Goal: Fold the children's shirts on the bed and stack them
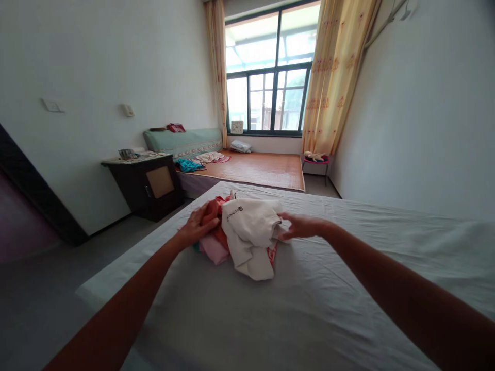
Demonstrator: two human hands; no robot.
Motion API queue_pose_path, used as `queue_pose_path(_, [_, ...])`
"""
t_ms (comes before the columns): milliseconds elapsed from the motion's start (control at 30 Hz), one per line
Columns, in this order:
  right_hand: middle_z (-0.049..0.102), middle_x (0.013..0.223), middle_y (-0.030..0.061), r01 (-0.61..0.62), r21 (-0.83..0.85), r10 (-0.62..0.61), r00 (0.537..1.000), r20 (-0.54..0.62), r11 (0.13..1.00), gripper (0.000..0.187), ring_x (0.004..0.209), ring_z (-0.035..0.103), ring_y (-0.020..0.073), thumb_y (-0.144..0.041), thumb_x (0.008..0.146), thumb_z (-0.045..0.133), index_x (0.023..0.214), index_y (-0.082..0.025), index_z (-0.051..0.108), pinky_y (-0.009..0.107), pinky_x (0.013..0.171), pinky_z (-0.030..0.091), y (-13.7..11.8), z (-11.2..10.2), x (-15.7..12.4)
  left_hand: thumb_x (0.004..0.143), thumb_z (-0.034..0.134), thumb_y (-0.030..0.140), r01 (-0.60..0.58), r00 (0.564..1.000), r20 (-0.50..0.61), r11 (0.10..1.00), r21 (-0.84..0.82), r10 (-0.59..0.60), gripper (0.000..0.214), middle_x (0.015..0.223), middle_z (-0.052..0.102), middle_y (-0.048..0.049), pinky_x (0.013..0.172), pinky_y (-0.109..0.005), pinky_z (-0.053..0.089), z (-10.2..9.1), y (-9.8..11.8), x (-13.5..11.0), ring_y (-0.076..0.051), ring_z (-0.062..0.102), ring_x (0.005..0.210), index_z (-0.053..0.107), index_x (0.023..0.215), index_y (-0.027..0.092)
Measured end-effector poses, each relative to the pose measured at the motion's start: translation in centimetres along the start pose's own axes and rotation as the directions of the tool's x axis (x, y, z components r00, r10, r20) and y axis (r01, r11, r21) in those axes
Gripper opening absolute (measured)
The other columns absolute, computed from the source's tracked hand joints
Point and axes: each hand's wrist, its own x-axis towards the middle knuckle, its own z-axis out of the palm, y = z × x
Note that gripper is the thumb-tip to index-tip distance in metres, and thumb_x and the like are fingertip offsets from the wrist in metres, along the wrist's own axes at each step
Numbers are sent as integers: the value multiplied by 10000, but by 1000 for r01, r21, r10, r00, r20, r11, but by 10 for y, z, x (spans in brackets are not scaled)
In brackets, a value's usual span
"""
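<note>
A small heap of clothes lies on the pale sheet of the near bed (240, 319). On top is a crumpled white garment (251, 221) with dark lettering. My left hand (198, 225) is at the heap's left side, its fingers and thumb closed about an orange garment (221, 237). Below that hand a pink garment (213, 250) sticks out. My right hand (300, 226) pinches the right edge of the white garment. Under it a bit of red-and-white patterned cloth (272, 253) shows. The lower layers of the heap are hidden.
Beyond the near bed stands another bed with a brown mat (266, 167), holding a turquoise cloth (188, 165) and a light cloth (211, 157). A dark cabinet (158, 183) is at the left. A pink-edged stool (317, 161) stands by the curtain (328, 77).
</note>
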Motion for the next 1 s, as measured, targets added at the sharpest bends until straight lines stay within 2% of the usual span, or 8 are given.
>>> queue_pose_path(200, [645,1157,147,-56,-20,49,961,-272,998,840,1044,603,335,-243,584,750,1357,-196,424,405,832,491,-11,69,12,721,604,295,-93,994,78,979,182,80,564,1253,567,-103,1002,-422,384,28,20,-4,-287,520,1150,521,1271,207])
queue_pose_path(333, [678,808,29,-7,426,160,933,-323,905,594,729,650,213,-179,604,694,1170,-197,516,300,610,507,-28,34,30,713,559,298,72,994,-83,997,-26,-73,336,933,670,-43,809,-358,494,2,21,17,-252,625,889,638,1024,197])
queue_pose_path(433, [578,609,-60,154,803,225,914,-336,576,496,465,530,98,-187,650,682,1109,-193,493,184,409,400,-52,-12,44,725,548,377,135,932,-250,890,-435,-263,389,842,663,-25,637,-308,526,-21,19,33,-208,637,739,600,1054,177])
queue_pose_path(500, [571,610,-62,245,873,235,900,-366,423,436,404,460,56,-222,689,691,1078,-193,497,146,344,322,-69,-34,50,701,588,430,200,916,-182,801,-564,-357,476,878,667,-41,571,-303,526,-27,17,35,-204,639,702,580,1102,174])
queue_pose_path(633, [632,739,-22,224,896,212,923,-321,383,495,473,554,80,-270,710,735,1127,-216,474,178,400,448,-94,-41,51,637,652,358,283,959,140,862,-419,-247,624,1055,652,-97,757,-401,541,-23,16,28,-279,640,923,547,1222,167])
queue_pose_path(733, [658,1047,44,184,918,-76,983,-168,353,532,828,676,158,-301,719,740,1181,-246,482,298,688,570,-94,-33,43,617,627,272,62,998,-23,986,-152,-66,775,1313,509,-118,1038,-494,369,-22,24,22,-329,460,1232,437,1363,182])
queue_pose_path(833, [668,1069,44,197,841,-173,977,-125,504,410,885,667,150,-352,729,729,1086,-235,567,275,720,548,-76,-25,37,705,569,264,-213,965,-134,971,109,227,711,1451,362,-87,1139,-496,192,-20,42,17,-306,280,1359,408,1396,229])
queue_pose_path(1000, [651,672,13,-16,459,-10,999,54,889,325,593,600,115,-476,765,649,816,-155,639,210,520,461,-35,-3,30,800,601,402,-463,880,248,849,254,406,390,1473,345,-26,1095,-512,250,13,68,2,-330,275,1346,624,1181,321])
